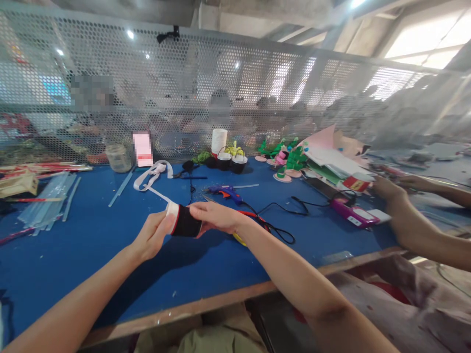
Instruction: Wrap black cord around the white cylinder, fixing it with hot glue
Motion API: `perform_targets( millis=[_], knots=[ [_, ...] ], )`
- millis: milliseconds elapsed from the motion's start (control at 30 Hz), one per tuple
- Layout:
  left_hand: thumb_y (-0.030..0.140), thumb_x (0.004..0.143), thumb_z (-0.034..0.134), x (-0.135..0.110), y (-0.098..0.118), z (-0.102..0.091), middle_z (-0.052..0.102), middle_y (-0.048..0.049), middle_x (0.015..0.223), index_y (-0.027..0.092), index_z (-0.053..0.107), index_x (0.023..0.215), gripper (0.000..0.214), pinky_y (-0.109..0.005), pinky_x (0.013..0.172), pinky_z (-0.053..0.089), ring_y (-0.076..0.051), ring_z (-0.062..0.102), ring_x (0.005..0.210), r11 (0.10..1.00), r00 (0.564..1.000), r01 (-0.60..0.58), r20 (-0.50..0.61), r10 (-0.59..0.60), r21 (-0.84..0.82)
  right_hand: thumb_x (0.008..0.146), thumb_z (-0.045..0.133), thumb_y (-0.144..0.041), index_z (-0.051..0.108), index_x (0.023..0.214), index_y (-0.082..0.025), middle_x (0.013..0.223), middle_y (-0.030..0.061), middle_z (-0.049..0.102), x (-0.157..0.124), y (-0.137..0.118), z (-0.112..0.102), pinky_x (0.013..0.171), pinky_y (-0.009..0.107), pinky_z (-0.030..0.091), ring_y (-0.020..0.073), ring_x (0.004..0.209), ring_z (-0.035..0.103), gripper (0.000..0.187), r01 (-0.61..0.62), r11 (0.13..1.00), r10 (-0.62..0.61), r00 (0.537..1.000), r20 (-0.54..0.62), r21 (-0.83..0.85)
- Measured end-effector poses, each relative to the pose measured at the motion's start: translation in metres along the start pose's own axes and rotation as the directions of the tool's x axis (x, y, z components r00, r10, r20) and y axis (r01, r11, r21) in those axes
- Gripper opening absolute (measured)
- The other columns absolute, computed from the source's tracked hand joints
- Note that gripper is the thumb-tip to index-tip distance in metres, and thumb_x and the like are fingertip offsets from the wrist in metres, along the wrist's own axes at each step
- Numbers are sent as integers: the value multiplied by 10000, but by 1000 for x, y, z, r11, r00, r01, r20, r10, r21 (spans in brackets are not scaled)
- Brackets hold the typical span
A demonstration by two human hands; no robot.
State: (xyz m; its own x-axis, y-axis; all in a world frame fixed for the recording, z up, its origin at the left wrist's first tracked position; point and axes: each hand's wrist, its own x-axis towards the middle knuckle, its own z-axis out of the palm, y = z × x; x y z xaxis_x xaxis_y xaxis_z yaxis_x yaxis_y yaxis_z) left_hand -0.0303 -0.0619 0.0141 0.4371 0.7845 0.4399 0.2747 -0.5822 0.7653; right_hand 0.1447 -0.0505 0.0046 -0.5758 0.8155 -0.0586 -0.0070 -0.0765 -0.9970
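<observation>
Tilted on its side above the blue table, a small paper cup [186, 223] has a black covering, a thin red line and a white rim. My left hand [151, 236] is closed around the white rim end. My right hand [217, 217] grips the black end, thumb on top and fingers behind, partly hidden. From the rim a white ribbon [158, 193] runs back to a loose pile on the table. Just beyond my right hand lies a blue glue gun [230, 192]; its cord trails to the right.
Clear glue sticks [47, 201] and a plastic jar [118, 158] are at left. Behind stand stacked white cups [220, 141], small black-and-white buckets [239, 163] and green ornaments [295, 161]. A purple device [353, 214] lies near a co-worker's arm [423, 235]. A perforated screen [191, 73] backs the table.
</observation>
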Motion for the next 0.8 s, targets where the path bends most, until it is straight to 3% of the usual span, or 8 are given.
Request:
perform_targets(
  millis=[67, 167, 333, 500, 667, 800],
  knots=[
    [336, 731, 379, 1, -3, -1, 419, 22, 467, 151, 464, 462, 337, -220, 466, 296, -83, 315, 452, 998, 999, 43, 0, -43, -37, 635, 588, -447, 534, 1019, -166, 848, 29, 575, -1, 0, -3, 593, 253, 463, 126, 702, 546, 479, 55, 997, -55, 998, 14, -51],
    [374, 699, 441, 3, -12, -1, 451, 22, 454, 131, 522, 482, 335, -216, 465, 308, -92, 365, 460, 964, 973, 219, 112, -203, -152, 644, 596, -385, 501, 1070, -148, 917, 52, 576, -1, 0, -3, 656, 274, 456, 139, 756, 545, 497, 116, 967, -140, 986, -94, -227],
    [394, 658, 511, 10, -23, 3, 514, 16, 466, 114, 573, 540, 310, -214, 465, 327, -97, 422, 457, 746, 891, 439, 133, -435, -500, 589, 654, -323, 494, 1077, -130, 1027, 87, 553, -2, 0, 7, 803, 332, 393, 184, 900, 520, 549, 145, 761, -343, 917, -203, -632],
    [336, 614, 569, 12, -17, 5, 519, 15, 473, 105, 574, 551, 240, -200, 456, 325, -83, 422, 452, 668, 854, 495, 167, -493, -556, 579, 671, -315, 485, 1085, -143, 1036, 98, 539, -1, 5, 12, 832, 331, 371, 192, 965, 491, 566, 194, 614, -447, 885, -134, -765],
    [321, 597, 583, 7, -12, 6, 510, 28, 495, 104, 572, 614, 217, -194, 458, 294, -73, 411, 447, 735, 838, 545, 269, -474, -404, 739, 481, -416, 506, 1072, -130, 1071, 111, 541, 0, 5, 10, 839, 319, 372, 184, 985, 493, 440, 215, 679, -389, 916, -95, -702],
    [401, 627, 538, 4, -13, 10, 398, 60, 441, 117, 504, 528, 303, -193, 437, 215, -50, 317, 416, 807, 848, 525, 252, -467, -270, 802, 262, -509, 524, 1068, -135, 1088, 94, 548, 0, 3, 12, 881, 307, 351, 168, 1020, 486, 528, 241, 780, -362, 927, -102, -577]
  ],
)
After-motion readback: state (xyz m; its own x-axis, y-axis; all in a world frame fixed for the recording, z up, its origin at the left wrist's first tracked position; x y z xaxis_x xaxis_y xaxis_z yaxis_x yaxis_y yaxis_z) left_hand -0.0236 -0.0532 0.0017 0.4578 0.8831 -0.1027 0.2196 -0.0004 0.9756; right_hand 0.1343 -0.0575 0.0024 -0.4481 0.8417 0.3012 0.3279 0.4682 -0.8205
